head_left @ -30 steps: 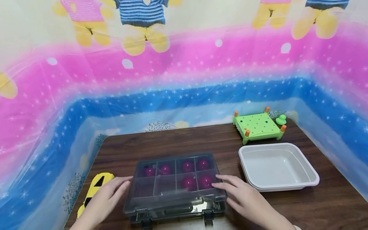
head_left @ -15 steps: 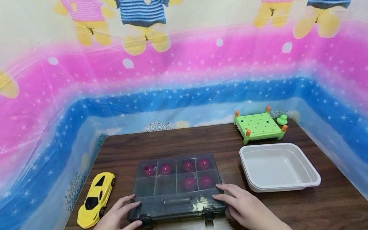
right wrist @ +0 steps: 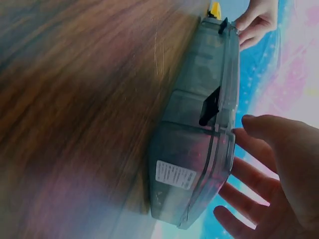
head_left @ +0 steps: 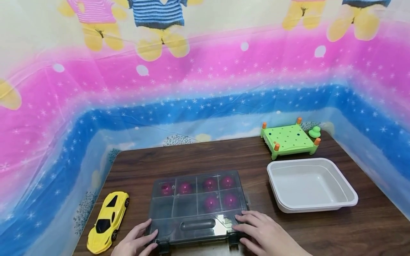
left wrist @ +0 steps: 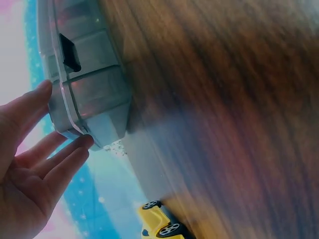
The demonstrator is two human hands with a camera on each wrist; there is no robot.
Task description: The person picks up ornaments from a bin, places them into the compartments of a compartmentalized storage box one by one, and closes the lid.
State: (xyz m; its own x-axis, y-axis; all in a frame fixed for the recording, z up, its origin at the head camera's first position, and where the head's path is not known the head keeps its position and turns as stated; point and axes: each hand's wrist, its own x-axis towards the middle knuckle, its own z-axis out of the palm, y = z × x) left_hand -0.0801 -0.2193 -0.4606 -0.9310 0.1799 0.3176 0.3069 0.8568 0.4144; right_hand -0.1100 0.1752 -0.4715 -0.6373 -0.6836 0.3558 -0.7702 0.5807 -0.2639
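A smoky see-through compartment box [head_left: 184,209] lies flat on the table before me, its lid down. Through the lid show several dark pink balls [head_left: 210,202]; the two front-left compartments hold none. My left hand [head_left: 136,241] touches the box's front left corner, fingertips at the lid rim in the left wrist view. At the front right corner, my right hand [head_left: 266,233] rests its spread fingertips on the lid edge. Two black latches [head_left: 233,239] sit along the front; in the right wrist view one latch [right wrist: 210,106] juts out from the rim. Whether they are fastened I cannot tell.
Left of the box stands a yellow toy car [head_left: 107,222]. A white plastic basin [head_left: 312,204] sits to the right. Behind it are a green toy stand [head_left: 289,138] with orange-tipped corners and a small green knobbed piece [head_left: 315,132]. A printed curtain surrounds the wooden table [head_left: 179,160].
The lid's raised front edge has come down onto the box. My left hand moved from the left side to the front left corner; my right hand slid towards the front.
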